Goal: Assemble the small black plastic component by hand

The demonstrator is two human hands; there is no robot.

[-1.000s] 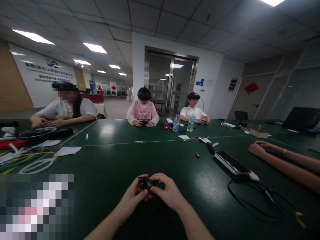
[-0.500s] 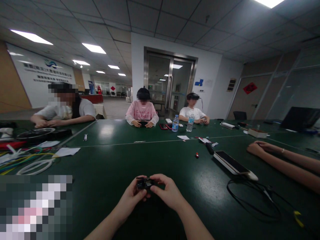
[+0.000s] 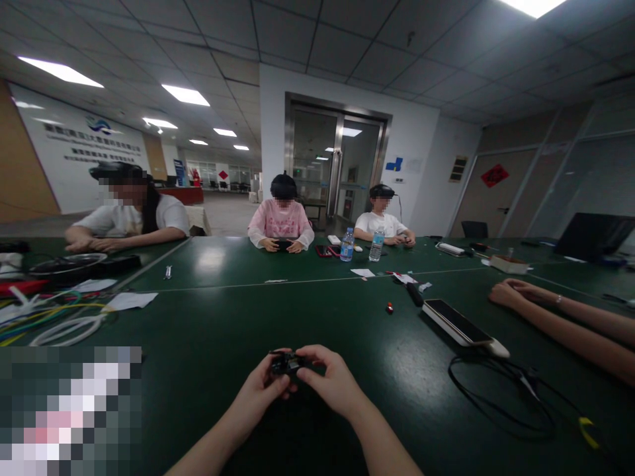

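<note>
A small black device [image 3: 286,361] with a lighter patch on its face is held just above the green table [image 3: 238,317], close to me. My left hand [image 3: 265,383] grips its left side, thumb below and fingers behind. From the right, my right hand [image 3: 330,377] pinches it between thumb and forefinger. Both hands are closed on the device, and my fingers cover much of it. Its exact kind is too small and dark to make out.
To the right lie a phone [image 3: 456,320] on a white case and a looped black cable [image 3: 501,396]. Another person's forearms [image 3: 570,311] rest beyond. Wires [image 3: 64,324] and paper [image 3: 131,301] lie left. Two bottles [image 3: 346,244] stand at the back, near several seated people.
The view has shifted very slightly. Both hands keep the black device in nearly the same position and grip.
</note>
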